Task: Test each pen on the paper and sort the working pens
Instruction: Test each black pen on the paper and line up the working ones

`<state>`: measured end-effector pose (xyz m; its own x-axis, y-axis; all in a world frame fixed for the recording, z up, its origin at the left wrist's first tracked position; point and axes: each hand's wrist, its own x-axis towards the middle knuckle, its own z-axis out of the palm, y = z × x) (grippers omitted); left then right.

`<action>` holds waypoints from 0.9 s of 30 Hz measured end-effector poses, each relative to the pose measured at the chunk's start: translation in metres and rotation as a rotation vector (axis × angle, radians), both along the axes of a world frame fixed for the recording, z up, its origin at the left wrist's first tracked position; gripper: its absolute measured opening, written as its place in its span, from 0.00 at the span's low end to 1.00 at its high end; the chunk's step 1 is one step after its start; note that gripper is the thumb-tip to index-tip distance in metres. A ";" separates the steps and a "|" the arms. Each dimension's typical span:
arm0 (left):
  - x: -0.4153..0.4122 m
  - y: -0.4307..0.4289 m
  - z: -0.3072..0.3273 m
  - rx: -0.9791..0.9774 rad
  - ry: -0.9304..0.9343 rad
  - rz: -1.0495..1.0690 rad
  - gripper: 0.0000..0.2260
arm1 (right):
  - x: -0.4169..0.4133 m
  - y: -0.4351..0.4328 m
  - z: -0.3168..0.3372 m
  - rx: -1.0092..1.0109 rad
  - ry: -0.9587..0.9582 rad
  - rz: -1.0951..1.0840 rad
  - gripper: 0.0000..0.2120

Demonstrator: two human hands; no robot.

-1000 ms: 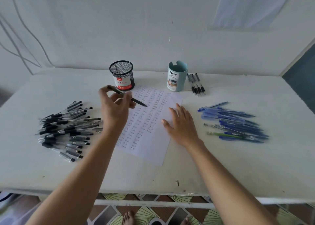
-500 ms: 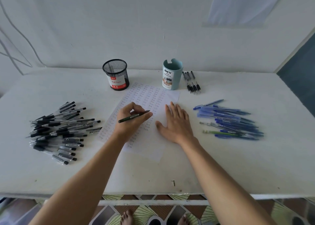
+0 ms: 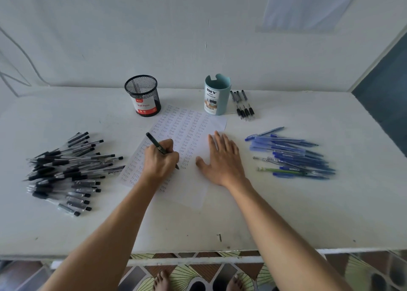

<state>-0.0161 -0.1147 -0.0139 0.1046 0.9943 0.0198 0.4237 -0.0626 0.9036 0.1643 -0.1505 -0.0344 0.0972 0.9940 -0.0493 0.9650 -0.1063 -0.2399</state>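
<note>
A white sheet of paper [image 3: 189,187] covered in rows of small handwritten marks lies at the table's middle. My left hand [image 3: 160,160] grips a black pen [image 3: 155,144] in a writing hold, its tip touching the paper. My right hand [image 3: 222,160] lies flat with fingers spread, pressing on the sheet's right part. A big heap of black pens [image 3: 66,174] sits to the left. To the right lies a pile of blue pens [image 3: 293,156]. A black mesh cup [image 3: 143,95] and a light blue cup [image 3: 217,94] stand behind the paper.
Several black pens [image 3: 243,105] lie beside the light blue cup at the back. The white table [image 3: 286,213] ends close in front, with a patterned floor and bare feet below. A white wall rises right behind the cups.
My left hand brought the black pen down from near the mesh cup, turned it into a writing hold and set its tip on the paper. The right hand stayed flat on the sheet.
</note>
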 end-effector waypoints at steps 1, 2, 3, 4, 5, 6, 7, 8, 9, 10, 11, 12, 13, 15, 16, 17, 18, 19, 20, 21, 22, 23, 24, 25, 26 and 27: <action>0.001 0.000 0.000 -0.001 0.004 -0.003 0.16 | 0.000 0.000 0.000 0.002 0.001 0.000 0.39; 0.002 0.001 0.000 -0.001 0.007 -0.004 0.17 | 0.000 0.000 0.000 0.001 0.001 0.000 0.39; 0.002 0.001 -0.001 -0.001 0.010 -0.003 0.17 | 0.000 0.000 0.000 -0.001 -0.001 0.001 0.39; 0.003 0.002 -0.001 0.003 0.016 -0.005 0.17 | 0.000 0.000 0.000 -0.002 -0.001 0.002 0.39; 0.003 0.002 -0.001 0.009 0.023 -0.008 0.17 | 0.000 0.000 0.000 -0.003 -0.001 0.003 0.39; 0.003 0.001 -0.001 0.018 0.031 -0.013 0.18 | 0.000 0.000 0.000 -0.003 -0.001 0.002 0.39; 0.003 0.001 -0.001 0.023 0.038 -0.017 0.18 | 0.000 0.000 0.000 -0.004 0.000 0.001 0.39; 0.003 0.001 -0.001 0.025 0.048 -0.018 0.17 | 0.000 0.000 0.000 -0.005 0.002 0.000 0.39; 0.003 0.002 -0.001 0.023 0.057 -0.014 0.17 | 0.000 0.000 0.001 -0.007 0.003 0.001 0.39; 0.003 0.002 -0.002 0.022 0.060 -0.010 0.17 | 0.000 -0.001 0.001 -0.008 0.003 0.001 0.39; 0.003 0.002 -0.003 0.027 0.057 -0.010 0.16 | 0.000 -0.001 0.001 -0.007 0.003 0.002 0.39; 0.003 0.003 -0.003 0.036 0.058 -0.014 0.16 | 0.000 -0.001 0.001 -0.004 0.003 0.001 0.39; 0.003 0.003 -0.004 0.043 0.060 -0.020 0.16 | 0.000 -0.001 0.001 -0.003 0.004 0.001 0.39; 0.002 0.003 -0.005 0.043 0.062 -0.020 0.17 | 0.000 -0.001 0.001 -0.002 0.004 -0.001 0.39; 0.002 0.004 -0.005 0.039 0.054 -0.013 0.17 | 0.000 -0.001 0.001 -0.001 0.003 -0.001 0.39; 0.001 0.004 -0.006 0.036 0.044 -0.004 0.17 | 0.000 -0.001 0.000 0.000 0.003 -0.002 0.39; 0.001 0.004 -0.006 0.036 0.042 -0.001 0.17 | 0.000 -0.001 0.000 0.000 0.004 -0.003 0.39; 0.001 0.004 -0.006 0.039 0.051 -0.005 0.17 | 0.000 -0.001 0.000 -0.001 0.005 -0.003 0.39; 0.002 0.003 -0.005 0.046 0.071 -0.017 0.17 | 0.000 -0.001 0.000 -0.001 0.007 -0.003 0.39; 0.002 0.003 -0.005 0.050 0.091 -0.026 0.17 | 0.000 -0.001 0.000 0.000 0.007 -0.003 0.39; 0.003 0.002 -0.005 0.053 0.103 -0.027 0.16 | 0.000 -0.001 0.000 0.000 0.006 -0.004 0.39; 0.003 0.003 -0.005 0.053 0.108 -0.023 0.15 | 0.000 -0.001 0.000 0.000 0.005 -0.004 0.39; 0.003 0.003 -0.005 0.057 0.109 -0.024 0.14 | 0.000 -0.001 0.000 -0.001 0.005 -0.005 0.39; 0.003 0.003 -0.006 0.061 0.106 -0.029 0.14 | 0.000 -0.001 0.000 -0.002 0.006 -0.005 0.39; 0.003 0.003 -0.006 0.061 0.102 -0.033 0.14 | 0.000 -0.001 0.000 -0.003 0.008 -0.005 0.39; 0.003 0.003 -0.006 0.058 0.095 -0.033 0.14 | 0.000 -0.001 0.000 -0.003 0.010 -0.004 0.39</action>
